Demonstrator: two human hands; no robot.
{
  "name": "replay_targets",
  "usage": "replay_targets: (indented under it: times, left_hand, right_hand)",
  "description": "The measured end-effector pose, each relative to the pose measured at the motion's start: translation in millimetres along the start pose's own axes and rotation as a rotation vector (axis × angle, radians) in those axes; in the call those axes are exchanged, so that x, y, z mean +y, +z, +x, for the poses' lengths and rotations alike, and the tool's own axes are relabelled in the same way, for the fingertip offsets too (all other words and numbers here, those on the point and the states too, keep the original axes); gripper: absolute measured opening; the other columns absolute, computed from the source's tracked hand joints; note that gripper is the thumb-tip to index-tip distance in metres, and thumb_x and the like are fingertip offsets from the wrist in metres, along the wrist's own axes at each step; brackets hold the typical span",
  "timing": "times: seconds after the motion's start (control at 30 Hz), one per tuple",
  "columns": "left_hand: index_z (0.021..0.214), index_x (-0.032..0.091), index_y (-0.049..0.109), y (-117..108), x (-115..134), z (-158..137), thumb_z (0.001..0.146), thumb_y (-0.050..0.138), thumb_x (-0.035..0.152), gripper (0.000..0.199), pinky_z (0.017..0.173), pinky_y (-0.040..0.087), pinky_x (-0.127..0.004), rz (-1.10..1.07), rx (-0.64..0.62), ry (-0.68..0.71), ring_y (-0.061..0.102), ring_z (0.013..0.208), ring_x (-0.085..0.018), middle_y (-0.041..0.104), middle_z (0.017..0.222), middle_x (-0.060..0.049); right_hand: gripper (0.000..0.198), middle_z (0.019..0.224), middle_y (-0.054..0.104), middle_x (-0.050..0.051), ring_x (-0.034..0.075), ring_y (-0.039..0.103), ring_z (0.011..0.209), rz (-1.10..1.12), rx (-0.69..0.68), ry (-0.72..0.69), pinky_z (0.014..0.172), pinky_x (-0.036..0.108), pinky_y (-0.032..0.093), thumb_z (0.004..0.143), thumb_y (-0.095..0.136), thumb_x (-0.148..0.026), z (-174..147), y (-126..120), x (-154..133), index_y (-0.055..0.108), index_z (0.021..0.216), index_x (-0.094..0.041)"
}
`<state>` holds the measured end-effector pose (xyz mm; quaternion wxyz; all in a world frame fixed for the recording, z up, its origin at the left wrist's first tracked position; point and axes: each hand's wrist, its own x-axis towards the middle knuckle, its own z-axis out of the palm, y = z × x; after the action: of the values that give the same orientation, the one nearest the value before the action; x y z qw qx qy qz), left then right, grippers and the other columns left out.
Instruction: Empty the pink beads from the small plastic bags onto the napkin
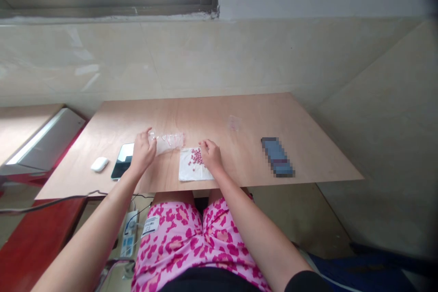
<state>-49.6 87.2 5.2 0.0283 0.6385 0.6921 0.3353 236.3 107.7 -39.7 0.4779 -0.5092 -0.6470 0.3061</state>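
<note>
My left hand (143, 149) is above the table, fingers curled and thumb raised, at the left end of a row of clear plastic bags (167, 142) with thin reddish lines. A piece of clear plastic shows between its thumb and forefinger. Small pink beads (195, 157) lie in a loose heap on a white sheet (191, 174), perhaps tissue. Over the right side of that heap is my right hand (210, 153), its fingers pinched together. Whatever sits between those fingertips is hidden.
A phone (122, 162) and a white rounded case (99, 164) lie left on the wooden table (256, 114). Farther back is another small clear bag (234, 123). A blurred dark phone-like object (278, 157) rests right. A black cable (68, 200) crosses the front left edge.
</note>
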Motion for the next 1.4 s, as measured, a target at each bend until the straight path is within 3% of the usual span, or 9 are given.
replay_targets:
  times: [0.17,0.33,0.43,0.57,0.7,0.87,1.1,1.27,1.4]
  left_hand:
    - [0.151,0.010,0.045,30.4,-3.1,-9.3,0.099,0.046,0.043,0.062,0.118,0.038,-0.058,0.037,-0.167,0.033,0.051,0.138,-0.039,0.055,0.145,-0.024]
    - [0.156,0.007,0.036,39.5,-11.6,-18.3,0.101,0.046,0.056,0.075,0.121,0.031,-0.062,0.063,-0.117,0.089,0.041,0.147,-0.042,0.045,0.156,-0.027]
    - [0.160,0.006,0.029,35.3,-12.0,-23.8,0.101,0.047,0.059,0.081,0.120,0.034,-0.061,0.030,-0.041,0.089,0.041,0.147,-0.043,0.042,0.158,-0.029]
    - [0.160,0.007,0.028,21.1,2.2,-32.9,0.101,0.049,0.056,0.080,0.119,0.036,-0.062,0.009,0.055,0.106,0.042,0.146,-0.044,0.043,0.156,-0.029]
    - [0.156,0.014,0.036,6.4,24.0,-43.1,0.103,0.049,0.048,0.064,0.118,0.038,-0.061,-0.037,0.127,0.137,0.046,0.143,-0.040,0.048,0.152,-0.024]
    - [0.149,0.017,0.043,0.8,36.0,-51.1,0.103,0.050,0.045,0.054,0.114,0.042,-0.060,-0.101,0.122,0.129,0.052,0.136,-0.037,0.054,0.144,-0.021]
    - [0.139,0.015,0.051,-4.1,52.1,-55.5,0.099,0.056,0.042,0.048,0.116,0.041,-0.058,-0.209,0.085,0.083,0.051,0.137,-0.037,0.056,0.141,-0.021]
    - [0.137,0.022,0.057,-17.6,106.3,-62.2,0.100,0.056,0.047,0.045,0.102,0.054,-0.051,-0.621,-0.343,-0.158,0.065,0.122,-0.032,0.066,0.133,-0.015]
    - [0.125,0.022,0.067,-12.9,137.1,-77.8,0.099,0.058,0.053,0.042,0.092,0.059,-0.041,-1.035,-0.580,-0.391,0.071,0.109,-0.027,0.072,0.121,-0.012]
  right_hand:
    - [0.024,0.095,0.076,0.005,0.021,0.069,0.094,0.024,0.010,0.047,0.087,0.031,0.051,0.095,0.049,-0.024,-2.0,5.3,3.2,0.072,0.090,-0.022]
    - [0.029,0.097,0.078,0.006,0.020,0.071,0.083,0.046,-0.008,0.189,0.078,0.031,0.054,0.090,0.048,-0.026,24.4,-7.9,21.8,0.075,0.096,-0.020]
    - [0.031,0.100,0.077,0.010,0.024,0.071,0.089,-0.044,0.057,0.177,0.085,0.036,0.055,0.088,0.047,-0.024,59.9,-41.5,38.1,0.075,0.100,-0.017]
    - [0.034,0.129,0.068,0.017,0.031,0.059,0.124,-0.246,0.077,0.066,0.109,0.042,0.043,0.079,0.063,-0.019,97.9,-91.4,57.0,0.073,0.111,-0.015]
    - [0.028,0.120,0.070,0.017,0.031,0.060,0.116,-0.481,-0.031,-0.031,0.108,0.045,0.043,0.082,0.065,-0.020,104.6,-115.7,68.8,0.074,0.108,-0.016]
    - [0.018,0.107,0.074,0.015,0.029,0.064,0.107,-0.411,-0.039,-0.016,0.103,0.044,0.045,0.086,0.058,-0.020,92.6,-124.2,67.5,0.075,0.091,-0.018]
    - [0.024,0.103,0.077,0.010,0.023,0.072,0.095,-0.118,-0.007,0.093,0.088,0.036,0.055,0.092,0.060,-0.038,54.2,-124.0,24.7,0.073,0.100,-0.020]
    - [0.029,0.106,0.078,0.008,0.022,0.074,0.097,0.766,-0.232,0.457,0.089,0.036,0.058,0.081,0.081,-0.039,2.9,-110.1,-27.6,0.071,0.101,-0.021]
    - [0.027,0.098,0.079,0.008,0.021,0.076,0.088,0.934,-0.266,0.660,0.076,0.031,0.060,0.080,0.084,-0.033,-31.4,-99.4,-49.4,0.070,0.099,-0.020]
